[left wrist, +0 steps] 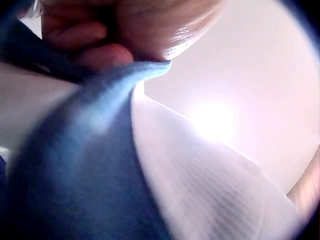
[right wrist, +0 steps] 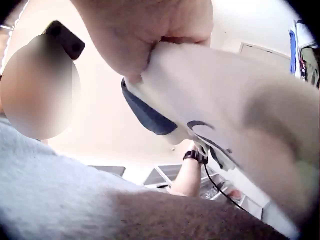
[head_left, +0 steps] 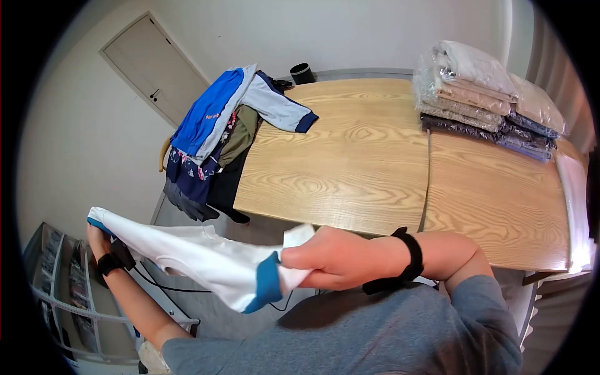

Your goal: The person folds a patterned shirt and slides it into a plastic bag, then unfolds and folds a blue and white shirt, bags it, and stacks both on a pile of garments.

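A white garment with blue edging hangs stretched between both hands, off the near left side of the table. My left hand grips its far left end by the blue edge; in the left wrist view curled fingers pinch the blue band. With thumb and fingers, my right hand holds the other end beside a blue cuff. The right wrist view shows the white cloth pinched in the right hand, a dark printed mark on it.
A wooden table stands ahead. Blue, grey and patterned clothes lie heaped at its left end, near a black cup. Plastic-wrapped folded textiles are stacked at the back right. At lower left are a white rack and a black cable.
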A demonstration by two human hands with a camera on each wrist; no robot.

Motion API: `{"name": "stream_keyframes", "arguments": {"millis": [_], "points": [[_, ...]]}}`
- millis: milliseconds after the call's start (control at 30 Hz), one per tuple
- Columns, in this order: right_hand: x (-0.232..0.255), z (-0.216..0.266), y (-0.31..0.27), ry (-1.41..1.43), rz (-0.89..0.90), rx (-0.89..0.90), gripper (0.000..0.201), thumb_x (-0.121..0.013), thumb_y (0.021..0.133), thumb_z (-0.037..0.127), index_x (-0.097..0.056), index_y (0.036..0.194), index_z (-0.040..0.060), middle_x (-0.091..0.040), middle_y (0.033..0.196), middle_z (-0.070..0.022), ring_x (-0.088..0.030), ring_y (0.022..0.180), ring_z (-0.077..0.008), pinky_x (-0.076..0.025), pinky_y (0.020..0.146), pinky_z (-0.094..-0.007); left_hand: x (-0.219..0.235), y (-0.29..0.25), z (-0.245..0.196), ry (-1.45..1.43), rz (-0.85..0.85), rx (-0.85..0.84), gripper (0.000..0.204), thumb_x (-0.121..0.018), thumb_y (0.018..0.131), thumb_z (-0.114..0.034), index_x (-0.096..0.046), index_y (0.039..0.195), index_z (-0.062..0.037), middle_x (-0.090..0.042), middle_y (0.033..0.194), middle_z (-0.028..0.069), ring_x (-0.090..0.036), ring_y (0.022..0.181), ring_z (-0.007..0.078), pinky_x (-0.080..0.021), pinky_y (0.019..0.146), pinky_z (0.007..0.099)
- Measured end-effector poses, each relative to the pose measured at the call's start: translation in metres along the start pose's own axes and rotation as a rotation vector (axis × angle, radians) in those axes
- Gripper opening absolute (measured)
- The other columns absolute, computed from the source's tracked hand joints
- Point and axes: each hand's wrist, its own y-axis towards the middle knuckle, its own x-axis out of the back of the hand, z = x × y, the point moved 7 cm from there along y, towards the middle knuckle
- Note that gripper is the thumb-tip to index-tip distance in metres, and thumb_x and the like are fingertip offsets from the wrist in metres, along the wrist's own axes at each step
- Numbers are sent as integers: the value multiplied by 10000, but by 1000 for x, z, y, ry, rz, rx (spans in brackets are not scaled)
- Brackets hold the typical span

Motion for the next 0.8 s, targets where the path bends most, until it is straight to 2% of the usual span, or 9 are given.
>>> {"name": "stream_keyframes", "arguments": {"millis": [133,267,300,333,367,433,500,567,800], "points": [[21,-14,7,-13,-89,-192,176,-537,887,225,-495,851,58,-551,679,-157,-549,652,-374,-437,572,-386,-31,75,15,2,106,140,310,-506,916,-331,-560,1058,-60,-619,939,79,-613,783,214,-527,677,324],[93,-64,-19,2,-598,-459,270,-477,925,269,-625,1021,65,-651,803,-109,-582,693,-173,-456,650,-311,-242,41,-38,58,558,63,388,-540,867,-366,-581,1025,-14,-623,927,127,-614,781,249,-534,600,371],[114,-71,-29,27,-703,-504,301,-465,934,292,-621,1005,44,-650,801,-95,-581,694,-169,-457,646,-309,-289,50,-40,-107,378,54,305,-595,825,-289,-604,976,-24,-630,849,88,-611,769,228,-523,596,377],[135,-79,-41,54,-808,-549,337,-454,944,315,-616,990,23,-650,800,-82,-581,696,-165,-457,642,-307,-332,163,-4,365,525,-251,240,-618,790,-189,-615,960,-18,-645,851,106,-606,751,246,-511,632,397],[154,-93,-57,144,-928,-637,329,-432,954,294,-598,1023,19,-644,858,-71,-590,747,-142,-471,684,-298,-400,110,-35,785,440,-1119,195,-582,777,-84,-613,957,-16,-638,910,159,-598,787,312,-496,708,406],[179,-122,-87,231,-1048,-739,322,-411,965,273,-580,1056,14,-639,916,-61,-599,799,-118,-484,726,-290,-492,-25,-80,743,287,-1440,263,-506,767,-21,-606,1010,-43,-589,1051,231,-498,1041,435,-418,908,445],[198,-155,-120,486,-1280,-628,316,-417,962,263,-547,1094,7,-629,929,-68,-604,803,-137,-498,720,-295,-577,-69,-37,875,684,-914,426,-526,792,-95,-496,1202,14,-355,1320,342,-330,1251,440,-274,1059,414],[208,-202,-164,439,-1218,-782,305,-438,944,230,-496,1136,1,-600,989,-95,-599,846,-176,-499,728,-324,-619,-107,12,69,730,-280,644,-550,863,-184,-243,1415,-53,-474,1241,250,-471,1126,289,-331,985,320],[190,-209,-211,366,-1120,-1109,397,-571,801,75,-453,1169,-14,-552,1103,-122,-576,911,-220,-483,776,-329,-544,-264,82,428,1467,-458,622,-560,884,-167,-256,1415,-54,-351,1415,137,-294,1329,239,-231,1083,331]]}}
